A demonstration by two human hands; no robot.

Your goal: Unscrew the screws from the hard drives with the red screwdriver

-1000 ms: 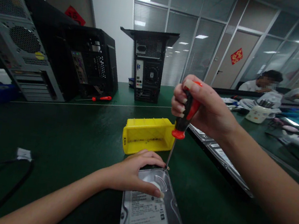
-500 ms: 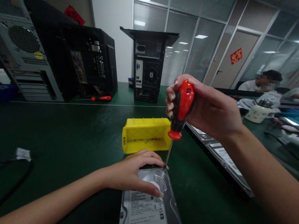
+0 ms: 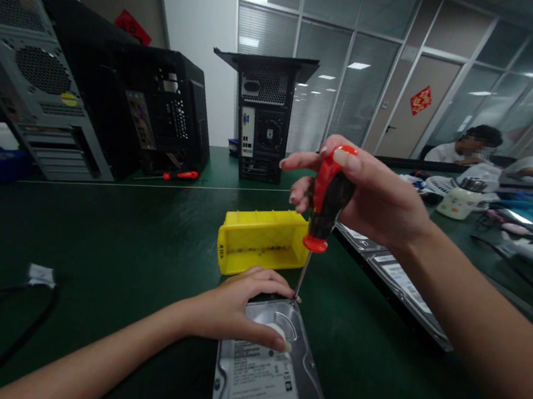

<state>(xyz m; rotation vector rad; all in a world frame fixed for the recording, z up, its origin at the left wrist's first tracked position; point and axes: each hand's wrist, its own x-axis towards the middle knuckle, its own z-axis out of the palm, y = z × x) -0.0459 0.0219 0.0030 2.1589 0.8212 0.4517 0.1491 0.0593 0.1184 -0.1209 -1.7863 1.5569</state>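
A silver hard drive (image 3: 267, 388) with a white label lies on the green table, its near end cut off by the frame. My left hand (image 3: 246, 311) grips its far end, thumb across the top and fingers over the far edge. In my right hand (image 3: 364, 188) is a red and black screwdriver (image 3: 330, 196), held by the handle with the index finger lifted off. Its shaft slants down and the tip meets the drive's far corner; the screw there is too small to make out. Just behind stands a yellow bin (image 3: 262, 243) with several small dark bits inside.
More hard drives (image 3: 400, 281) lie in a row on the right. Computer cases (image 3: 264, 118) stand at the back and left, with a second red screwdriver (image 3: 182, 176) beside one. A cable (image 3: 32, 317) runs at left. Two people (image 3: 472, 144) sit at the far right.
The screwdriver handle has turned and tilted slightly to the right. My right fingers have loosened and spread around it. My left hand and the hard drive have stayed put.
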